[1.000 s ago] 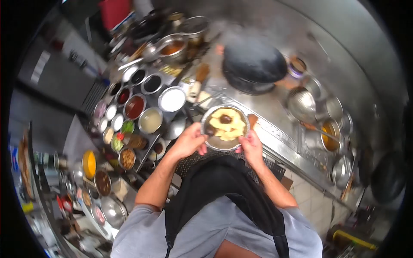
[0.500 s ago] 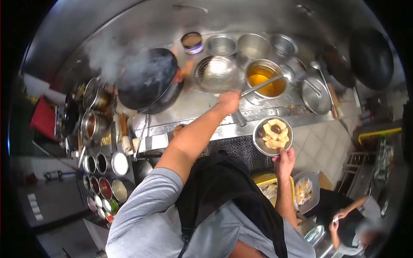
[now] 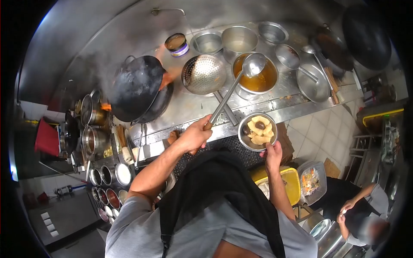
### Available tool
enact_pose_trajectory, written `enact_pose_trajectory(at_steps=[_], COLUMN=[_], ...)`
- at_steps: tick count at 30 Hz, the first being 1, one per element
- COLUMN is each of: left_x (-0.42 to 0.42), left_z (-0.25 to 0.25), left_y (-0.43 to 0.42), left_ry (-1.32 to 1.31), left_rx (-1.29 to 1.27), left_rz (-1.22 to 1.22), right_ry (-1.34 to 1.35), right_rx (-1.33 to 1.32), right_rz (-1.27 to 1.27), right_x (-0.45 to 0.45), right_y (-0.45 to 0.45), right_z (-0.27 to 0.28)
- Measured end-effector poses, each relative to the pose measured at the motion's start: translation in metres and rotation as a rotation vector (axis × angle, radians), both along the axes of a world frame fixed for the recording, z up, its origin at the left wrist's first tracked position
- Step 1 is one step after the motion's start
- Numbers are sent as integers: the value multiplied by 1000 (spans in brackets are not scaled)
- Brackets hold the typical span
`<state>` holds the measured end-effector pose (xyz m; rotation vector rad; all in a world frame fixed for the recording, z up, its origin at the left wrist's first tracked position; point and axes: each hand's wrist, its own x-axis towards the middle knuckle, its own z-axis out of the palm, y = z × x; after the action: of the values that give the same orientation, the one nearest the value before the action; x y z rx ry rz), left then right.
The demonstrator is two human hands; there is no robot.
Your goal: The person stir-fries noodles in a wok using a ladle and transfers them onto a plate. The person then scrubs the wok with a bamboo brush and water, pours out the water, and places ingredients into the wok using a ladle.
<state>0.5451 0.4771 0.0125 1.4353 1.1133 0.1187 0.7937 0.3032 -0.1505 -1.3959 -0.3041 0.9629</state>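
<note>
My left hand (image 3: 196, 134) is closed round the wooden-ended handle of a long metal ladle (image 3: 254, 64), whose bowl hangs over the pot of orange-brown liquid (image 3: 264, 81). In my right hand (image 3: 272, 154) is the rim of a round metal bowl (image 3: 246, 141). Pale yellow slices and dark round pieces (image 3: 260, 125) lie in that bowl. A perforated strainer (image 3: 203, 74) rests on the steel counter left of the pot, its handle passing beneath the ladle.
A smoking wok (image 3: 137, 88) sits over flames at the left. Seasoning containers (image 3: 113, 198) stand lower left. Yellow (image 3: 291, 185) and clear (image 3: 316, 180) tubs are at lower right, near a co-worker (image 3: 344, 200) whose hands are together.
My left hand has let go of the bowl, taken the ladle and drawn its handle back toward me. My right hand keeps the bowl. The view has turned toward the pots.
</note>
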Motion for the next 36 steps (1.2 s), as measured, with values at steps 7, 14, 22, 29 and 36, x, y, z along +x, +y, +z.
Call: enact_pose_trajectory(at_steps=[7,14,22,29,36], left_x=[-21,-67,-247,-410,-442], left_z=[-32,-29,11,-1,-81], left_y=[17,33,43,53,41], left_ry=[-261,-564,-875,108,407], left_rx=[-220,-338,-516,400,560], left_rz=[53,168,410,392,590], right_ry=[-9,-70,27,50,3], right_rx=[-30,-53,-59,-40,-10], right_rz=[32,46,95,284,520], right_x=[-42,-101,-207,-280,-316], right_y=[23,29,62,101,138], right_z=[8,10,27,39,51])
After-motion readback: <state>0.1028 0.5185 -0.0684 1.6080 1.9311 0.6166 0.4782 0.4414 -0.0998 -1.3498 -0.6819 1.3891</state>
